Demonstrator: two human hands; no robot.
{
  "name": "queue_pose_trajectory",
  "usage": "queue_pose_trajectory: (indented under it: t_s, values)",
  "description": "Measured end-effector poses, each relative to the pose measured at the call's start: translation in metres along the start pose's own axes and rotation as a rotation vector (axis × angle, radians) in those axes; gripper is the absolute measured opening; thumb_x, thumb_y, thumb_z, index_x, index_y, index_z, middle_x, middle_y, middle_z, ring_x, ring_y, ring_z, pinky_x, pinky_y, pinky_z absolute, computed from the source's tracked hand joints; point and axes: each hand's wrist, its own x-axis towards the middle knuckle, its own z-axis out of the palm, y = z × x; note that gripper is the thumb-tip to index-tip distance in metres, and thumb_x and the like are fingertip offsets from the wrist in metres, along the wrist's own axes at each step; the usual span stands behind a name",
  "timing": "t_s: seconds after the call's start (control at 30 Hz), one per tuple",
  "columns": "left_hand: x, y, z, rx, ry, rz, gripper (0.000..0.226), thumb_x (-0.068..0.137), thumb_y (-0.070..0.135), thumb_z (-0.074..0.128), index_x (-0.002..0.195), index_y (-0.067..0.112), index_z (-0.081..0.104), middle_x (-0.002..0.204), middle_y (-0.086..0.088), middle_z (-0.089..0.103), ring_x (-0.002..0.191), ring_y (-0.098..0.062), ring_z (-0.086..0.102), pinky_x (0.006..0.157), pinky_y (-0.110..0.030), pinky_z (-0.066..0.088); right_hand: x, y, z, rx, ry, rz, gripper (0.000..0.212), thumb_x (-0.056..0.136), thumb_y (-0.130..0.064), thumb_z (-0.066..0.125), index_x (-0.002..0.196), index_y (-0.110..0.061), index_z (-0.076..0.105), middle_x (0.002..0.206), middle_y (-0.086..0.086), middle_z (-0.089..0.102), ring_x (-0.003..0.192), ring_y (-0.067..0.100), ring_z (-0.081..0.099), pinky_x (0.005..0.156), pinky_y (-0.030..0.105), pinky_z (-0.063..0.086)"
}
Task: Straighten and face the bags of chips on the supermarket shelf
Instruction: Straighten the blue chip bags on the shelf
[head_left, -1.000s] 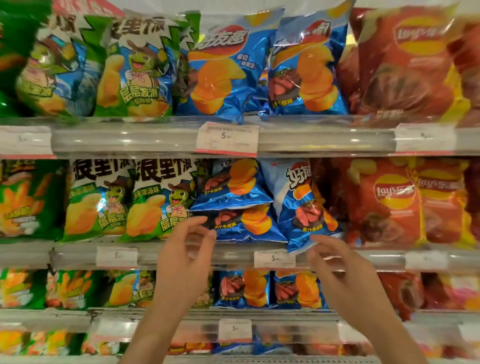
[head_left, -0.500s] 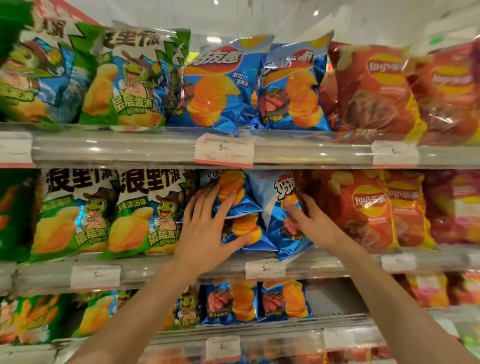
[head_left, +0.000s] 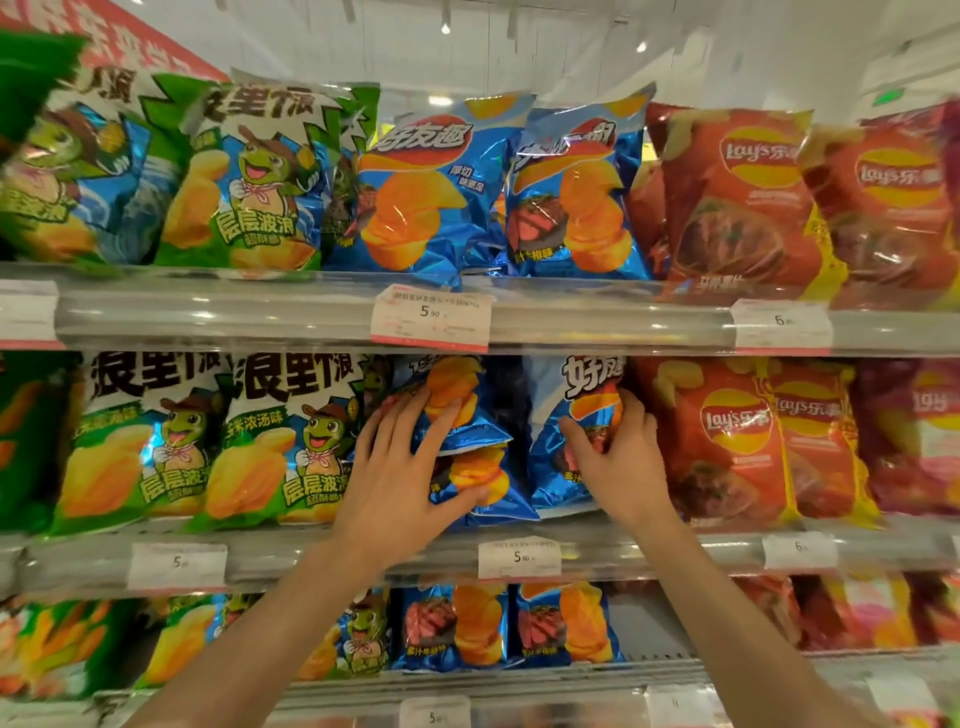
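On the middle shelf (head_left: 311, 558), two blue chip bags sit slumped, one tilted bag (head_left: 460, 410) over a lower one (head_left: 485, 475). My left hand (head_left: 405, 483) lies spread across both, fingers straight, thumb against the lower bag's bottom. To their right stands another blue bag (head_left: 550, 410), leaning a little. My right hand (head_left: 618, 457) grips it, thumb on its front and fingers curled round its right edge. A dark gap shows between the two blue stacks.
Green bags (head_left: 280, 441) stand upright left of my hands, red Lay's bags (head_left: 727, 441) to the right. The top shelf holds green, blue (head_left: 431, 197) and red bags above a price tag (head_left: 431, 317). More blue bags (head_left: 452, 623) stand on the shelf below.
Both hands rose from the shelf rail onto the blue bags. The left hand spread over the slumped pair, and the right hand closed round the right bag's edge. The view tilted upward.
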Motion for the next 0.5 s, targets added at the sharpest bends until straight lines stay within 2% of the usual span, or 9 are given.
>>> queue_pose_trajectory:
  t_s: [0.1,0.17,0.23,0.33,0.4,0.5]
  values:
    - [-0.002,0.001,0.002,-0.007,0.008,0.005,0.091,0.087,0.083,0.036,0.158,0.026,0.025,0.158,-0.012,0.033,0.145,-0.035,0.032,0.118,-0.056,0.025,0.006,-0.005,0.010,-0.233,0.047,0.049,0.096,0.083,-0.068,0.058,0.149,-0.006,0.027,0.130,0.024,0.046,0.115,0.044,0.050,0.091,0.050,0.047]
    - [-0.003,0.000,0.004,-0.001,0.017,0.012,0.091,0.087,0.082,0.037,0.158,0.026,0.026,0.158,-0.012,0.033,0.145,-0.035,0.033,0.118,-0.056,0.026,0.008,-0.007,0.016,-0.327,0.044,0.077,0.104,0.082,-0.072,0.055,0.153,-0.007,0.018,0.135,0.025,0.043,0.117,0.045,0.049,0.093,0.051,0.045]
    - [-0.004,0.000,0.004,-0.001,0.016,0.012,0.091,0.087,0.083,0.037,0.158,0.027,0.025,0.159,-0.012,0.032,0.146,-0.035,0.032,0.118,-0.056,0.025,0.008,-0.005,0.018,-0.333,0.061,0.030,0.106,0.083,-0.072,0.055,0.156,-0.009,0.011,0.142,0.026,0.037,0.122,0.046,0.045,0.096,0.053,0.043]
    - [-0.003,0.000,0.004,0.005,0.021,0.013,0.091,0.087,0.082,0.037,0.158,0.028,0.023,0.159,-0.012,0.031,0.146,-0.035,0.031,0.119,-0.055,0.024,0.006,0.001,0.017,-0.273,0.079,-0.165,0.097,0.089,-0.064,0.056,0.158,-0.016,0.008,0.157,0.026,0.020,0.139,0.047,0.031,0.108,0.056,0.036]
    - [-0.003,0.000,0.005,0.006,0.028,0.013,0.091,0.087,0.082,0.038,0.158,0.027,0.024,0.159,-0.012,0.031,0.146,-0.035,0.031,0.120,-0.054,0.023,0.008,0.006,0.015,-0.293,0.009,-0.292,0.083,0.093,-0.063,0.045,0.159,-0.022,0.013,0.163,0.022,0.011,0.146,0.045,0.021,0.114,0.057,0.031]
    - [-0.004,0.000,0.004,0.005,0.038,0.020,0.090,0.088,0.080,0.040,0.158,0.027,0.025,0.158,-0.013,0.033,0.145,-0.035,0.033,0.119,-0.055,0.025,0.016,0.011,0.016,-0.366,-0.142,-0.253,0.078,0.095,-0.068,0.031,0.159,-0.031,0.009,0.166,0.016,-0.001,0.151,0.040,0.008,0.119,0.057,0.020]
